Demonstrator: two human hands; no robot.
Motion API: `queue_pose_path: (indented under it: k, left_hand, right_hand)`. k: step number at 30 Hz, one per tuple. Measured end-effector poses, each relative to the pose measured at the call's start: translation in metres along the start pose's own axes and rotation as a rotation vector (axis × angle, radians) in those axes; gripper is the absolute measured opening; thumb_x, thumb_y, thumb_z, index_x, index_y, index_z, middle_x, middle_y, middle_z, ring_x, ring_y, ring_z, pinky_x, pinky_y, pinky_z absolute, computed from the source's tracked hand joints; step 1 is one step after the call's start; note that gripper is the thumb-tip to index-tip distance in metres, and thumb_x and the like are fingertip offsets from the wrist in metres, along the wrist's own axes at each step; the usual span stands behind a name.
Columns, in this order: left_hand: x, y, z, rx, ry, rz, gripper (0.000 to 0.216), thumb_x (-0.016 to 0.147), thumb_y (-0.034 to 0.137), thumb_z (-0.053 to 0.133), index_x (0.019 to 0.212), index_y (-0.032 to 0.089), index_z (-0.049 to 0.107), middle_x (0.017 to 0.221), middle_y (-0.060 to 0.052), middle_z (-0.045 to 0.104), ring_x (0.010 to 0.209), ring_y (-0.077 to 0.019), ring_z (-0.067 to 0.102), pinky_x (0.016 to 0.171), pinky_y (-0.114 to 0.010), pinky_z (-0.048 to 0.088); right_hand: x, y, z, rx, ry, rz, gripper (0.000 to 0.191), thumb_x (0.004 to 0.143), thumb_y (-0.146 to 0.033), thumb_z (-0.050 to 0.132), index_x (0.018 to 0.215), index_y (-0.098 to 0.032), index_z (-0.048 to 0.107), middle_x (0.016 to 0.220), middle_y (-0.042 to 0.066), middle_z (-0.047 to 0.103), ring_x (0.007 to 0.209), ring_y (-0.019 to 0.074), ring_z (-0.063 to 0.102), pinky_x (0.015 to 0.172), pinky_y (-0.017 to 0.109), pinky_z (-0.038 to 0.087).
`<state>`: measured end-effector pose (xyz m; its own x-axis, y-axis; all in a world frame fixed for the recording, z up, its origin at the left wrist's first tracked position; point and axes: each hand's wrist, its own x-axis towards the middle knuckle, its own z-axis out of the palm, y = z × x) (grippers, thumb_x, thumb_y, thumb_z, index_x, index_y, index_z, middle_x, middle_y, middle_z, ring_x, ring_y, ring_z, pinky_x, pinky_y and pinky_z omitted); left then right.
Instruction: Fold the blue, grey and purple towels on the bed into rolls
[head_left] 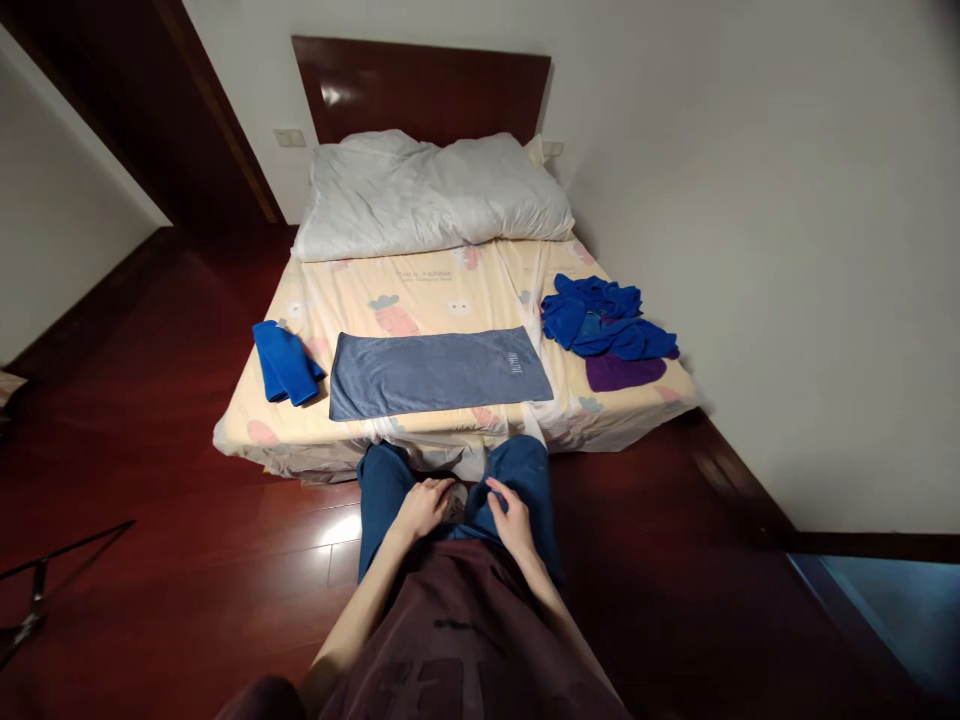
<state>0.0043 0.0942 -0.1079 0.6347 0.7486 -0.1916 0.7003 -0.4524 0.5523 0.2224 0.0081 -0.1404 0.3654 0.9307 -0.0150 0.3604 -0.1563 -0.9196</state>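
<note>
Resting low against the thighs, both hands sit close together near the foot edge of the bed [247, 420]: the left hand [425, 506] lies loosely curled and holds nothing, while the right hand [510, 516] seems to pinch the trouser fabric, though I cannot tell for sure.

The grey towel [439, 370] lies spread flat along the foot edge, nearest to the hands but not touched. A folded blue towel [285, 362] sits just beside its left end, near the left edge of the bed. A loose blue pile [606, 320] lies well apart at the right edge, over a purple cloth [624, 372].

Risks, as I judge them: the grey towel's near edge runs close to the mattress lip, so a careless tug toward the body could drag it onto the floor [187, 560]. A wide sweep leftward could knock the folded towel open or off the side. The plastic-looking sheet under everything may bunch and pull things along.

Room is good in front and to the left over open floor. The wall [787, 250] crowds the right edge, leaving little reach there. The pillow [427, 195] fills the head end.
</note>
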Motion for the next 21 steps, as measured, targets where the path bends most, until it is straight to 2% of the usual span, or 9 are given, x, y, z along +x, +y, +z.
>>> queue_pose_path:
  k: [3,6,8,12,17,21]
  left_hand:
    - [-0.030,0.006,0.021,-0.060,-0.009,-0.010,0.043,0.102,0.027,0.040,0.140,0.019,0.060,0.132,-0.012,0.069,0.122,-0.0241,0.064,0.106,-0.037,0.049]
    - [-0.061,-0.010,0.033,-0.134,0.042,-0.081,0.042,0.102,0.030,0.040,0.136,0.019,0.063,0.129,-0.012,0.070,0.120,-0.0242,0.064,0.106,-0.038,0.049]
    - [-0.077,-0.025,0.035,-0.185,0.109,-0.134,0.041,0.103,0.031,0.038,0.131,0.019,0.065,0.126,-0.012,0.071,0.118,-0.0240,0.066,0.105,-0.038,0.049]
    - [-0.089,-0.040,0.033,-0.253,0.202,-0.180,0.040,0.103,0.034,0.037,0.123,0.019,0.069,0.123,-0.010,0.073,0.115,-0.0227,0.067,0.105,-0.037,0.050]
    - [-0.091,-0.025,0.033,-0.161,0.194,-0.188,0.040,0.103,0.034,0.037,0.120,0.019,0.071,0.118,-0.011,0.074,0.109,-0.0245,0.068,0.101,-0.040,0.051]
    - [-0.100,-0.019,0.038,-0.157,0.189,-0.238,0.041,0.104,0.035,0.036,0.120,0.021,0.070,0.120,-0.011,0.073,0.111,-0.0236,0.068,0.101,-0.037,0.051]
  right_hand:
    - [0.010,-0.020,0.037,0.189,-0.133,0.010,0.047,0.094,-0.052,0.056,0.126,-0.021,0.071,0.122,0.014,0.075,0.112,0.0286,0.072,0.095,0.044,0.058]
    - [0.016,-0.025,0.066,0.340,-0.241,0.069,0.054,0.090,-0.057,0.061,0.132,-0.023,0.068,0.117,0.013,0.077,0.101,0.0265,0.075,0.087,0.041,0.060]
    - [0.017,-0.020,0.077,0.410,-0.295,0.130,0.061,0.086,-0.061,0.065,0.134,-0.022,0.066,0.112,0.012,0.078,0.092,0.0248,0.075,0.080,0.038,0.060]
    - [0.023,-0.007,0.081,0.513,-0.312,0.266,0.068,0.082,-0.063,0.068,0.136,-0.021,0.064,0.105,0.012,0.080,0.081,0.0213,0.074,0.070,0.032,0.056]
    - [0.039,-0.004,0.078,0.671,-0.253,0.418,0.062,0.081,-0.054,0.067,0.134,-0.021,0.064,0.104,0.011,0.080,0.081,0.0194,0.074,0.072,0.029,0.054]
    - [0.048,-0.009,0.083,0.807,-0.258,0.543,0.059,0.077,-0.052,0.067,0.128,-0.022,0.066,0.104,0.010,0.080,0.084,0.0198,0.074,0.074,0.030,0.054]
